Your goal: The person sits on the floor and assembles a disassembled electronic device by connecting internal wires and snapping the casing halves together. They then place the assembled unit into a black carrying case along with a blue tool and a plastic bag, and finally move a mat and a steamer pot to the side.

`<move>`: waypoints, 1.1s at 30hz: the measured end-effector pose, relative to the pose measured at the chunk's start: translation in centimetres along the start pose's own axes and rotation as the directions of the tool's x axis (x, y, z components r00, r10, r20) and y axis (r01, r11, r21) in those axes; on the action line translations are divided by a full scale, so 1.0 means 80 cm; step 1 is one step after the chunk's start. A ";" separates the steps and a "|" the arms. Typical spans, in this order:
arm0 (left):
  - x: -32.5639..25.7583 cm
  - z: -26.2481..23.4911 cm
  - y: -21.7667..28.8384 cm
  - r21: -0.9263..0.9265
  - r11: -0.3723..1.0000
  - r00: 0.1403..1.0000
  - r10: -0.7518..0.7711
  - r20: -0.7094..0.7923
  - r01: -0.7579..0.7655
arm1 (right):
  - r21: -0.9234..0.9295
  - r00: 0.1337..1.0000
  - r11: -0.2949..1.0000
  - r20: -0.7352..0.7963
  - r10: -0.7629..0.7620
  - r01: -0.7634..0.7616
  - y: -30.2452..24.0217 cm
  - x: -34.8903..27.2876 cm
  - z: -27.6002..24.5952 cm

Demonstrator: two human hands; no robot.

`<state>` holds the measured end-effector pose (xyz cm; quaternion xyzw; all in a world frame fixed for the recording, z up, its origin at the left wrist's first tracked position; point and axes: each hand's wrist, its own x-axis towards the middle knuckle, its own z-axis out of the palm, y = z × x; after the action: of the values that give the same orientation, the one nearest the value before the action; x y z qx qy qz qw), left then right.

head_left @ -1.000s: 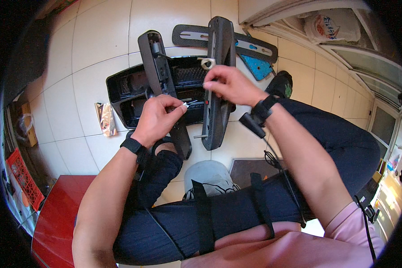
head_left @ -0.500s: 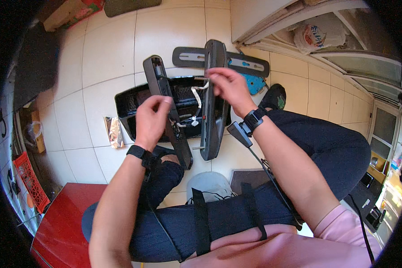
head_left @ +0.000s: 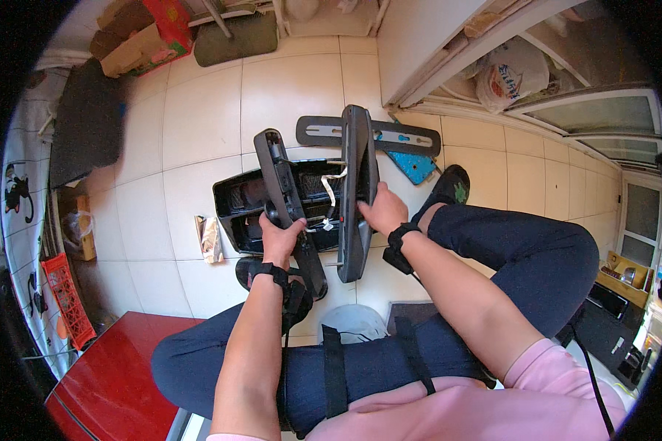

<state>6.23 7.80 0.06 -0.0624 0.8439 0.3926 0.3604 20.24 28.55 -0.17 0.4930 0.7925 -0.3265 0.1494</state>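
Observation:
Two long black plastic housings stand over an open black case on the floor. My left hand is closed round the lower middle of the left housing, whose open side shows parts inside. My right hand grips the outer side of the right housing, its thumb on the near face. A white cable with connectors runs between the two housings. Thin metal rods stick out from the right housing toward the left one.
Behind the right housing lie a black slotted bar and a blue panel. A foil packet is on the tiles at left. A white bucket stands near my legs; a red glossy surface is at lower left.
My right hand has come down from the cable's upper end to the right housing's side. My left hand has taken hold of the left housing. The view has shifted.

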 end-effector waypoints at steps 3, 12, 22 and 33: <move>0.004 -0.004 0.002 -0.153 0.988 0.995 -0.014 0.101 0.029 | 0.052 1.000 0.999 0.014 0.006 -0.007 0.002 -0.003 0.009; -0.011 -0.030 0.012 -0.488 0.854 0.972 -0.080 0.219 0.180 | 0.169 0.998 0.985 0.051 -0.031 0.022 0.027 0.014 0.018; -0.015 -0.135 0.103 -0.507 0.859 0.978 0.035 0.208 0.077 | 0.124 0.986 0.983 0.074 -0.148 0.138 0.036 0.020 0.009; -0.054 -0.259 0.223 -0.794 0.566 0.842 0.522 0.137 -0.222 | 0.078 0.882 0.908 0.218 -0.418 0.411 0.033 0.002 -0.056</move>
<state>-9.12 4.60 22.87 0.0496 0.5163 0.7776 0.3554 22.83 32.41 2.08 0.2732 0.8520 -0.4173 0.1593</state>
